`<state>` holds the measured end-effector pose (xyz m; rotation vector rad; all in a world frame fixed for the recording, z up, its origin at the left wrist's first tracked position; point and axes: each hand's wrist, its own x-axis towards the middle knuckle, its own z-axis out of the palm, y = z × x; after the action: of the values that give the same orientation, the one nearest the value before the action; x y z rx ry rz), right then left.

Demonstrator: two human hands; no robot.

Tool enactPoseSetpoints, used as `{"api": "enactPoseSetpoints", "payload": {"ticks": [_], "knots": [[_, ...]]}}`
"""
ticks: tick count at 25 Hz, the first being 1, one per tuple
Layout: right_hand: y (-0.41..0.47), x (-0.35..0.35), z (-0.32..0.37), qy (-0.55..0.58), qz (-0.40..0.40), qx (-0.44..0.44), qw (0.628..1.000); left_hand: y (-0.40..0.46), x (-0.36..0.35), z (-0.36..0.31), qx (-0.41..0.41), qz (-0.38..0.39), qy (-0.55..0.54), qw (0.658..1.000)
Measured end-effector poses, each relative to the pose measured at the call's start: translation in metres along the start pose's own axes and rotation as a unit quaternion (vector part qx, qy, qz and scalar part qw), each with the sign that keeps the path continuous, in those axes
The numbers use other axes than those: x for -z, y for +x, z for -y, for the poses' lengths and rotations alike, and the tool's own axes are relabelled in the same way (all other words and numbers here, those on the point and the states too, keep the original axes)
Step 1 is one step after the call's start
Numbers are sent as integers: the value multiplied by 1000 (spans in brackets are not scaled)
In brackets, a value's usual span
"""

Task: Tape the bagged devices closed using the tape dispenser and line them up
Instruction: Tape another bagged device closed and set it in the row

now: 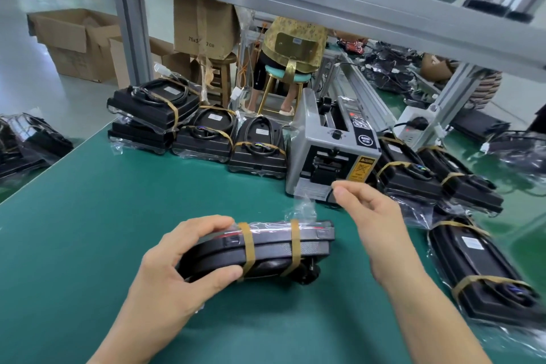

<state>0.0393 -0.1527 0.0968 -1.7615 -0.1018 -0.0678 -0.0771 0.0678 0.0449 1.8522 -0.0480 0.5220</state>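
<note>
A black bagged device (271, 248) with two brown bands lies on its edge on the green mat near me. My left hand (189, 257) grips its left end, thumb in front and fingers over the top. My right hand (369, 216) hovers just right of it, in front of the grey tape dispenser (328, 154), thumb and forefinger pinching what looks like a clear strip of tape near the bag's loose flap (304, 210). Taped devices (230, 139) stand in a row left of the dispenser.
More bagged devices (437, 183) lie to the right of the dispenser, and one (484, 272) near the right edge. An aluminium frame bar (295, 0) crosses overhead. A person sits on a stool (283, 77) behind the table. Cardboard boxes (76, 41) stand on the floor.
</note>
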Motion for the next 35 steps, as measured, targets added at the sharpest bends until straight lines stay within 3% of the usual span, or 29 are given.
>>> {"api": "enactPoseSetpoints", "payload": {"ticks": [2, 5, 16, 22, 26, 29, 31, 35], "knots": [[17, -1, -13, 1, -41, -76, 996, 0, -2, 0, -5, -13, 9, 1000], [38, -14, -20, 15, -92, -112, 989, -3, -5, -1, -6, -26, 8, 1000], [79, -40, -23, -57, -262, -96, 959, -7, -5, 2, -33, -30, 35, 998], [48, -39, 1, 33, -148, -74, 986, -7, -6, 0, -21, -27, 32, 999], [-16, -29, 27, -5, 9, 54, 998, -9, -9, -2, -24, -42, 38, 998], [-65, -36, 32, -132, 102, 151, 974, -11, -13, -7, -41, -58, 65, 995], [-83, -41, 26, -199, 97, 190, 956, -13, -19, -13, -67, -63, 92, 991], [-89, -52, 18, -204, 61, 166, 963, -16, -28, -22, -90, -67, 114, 987]]}}
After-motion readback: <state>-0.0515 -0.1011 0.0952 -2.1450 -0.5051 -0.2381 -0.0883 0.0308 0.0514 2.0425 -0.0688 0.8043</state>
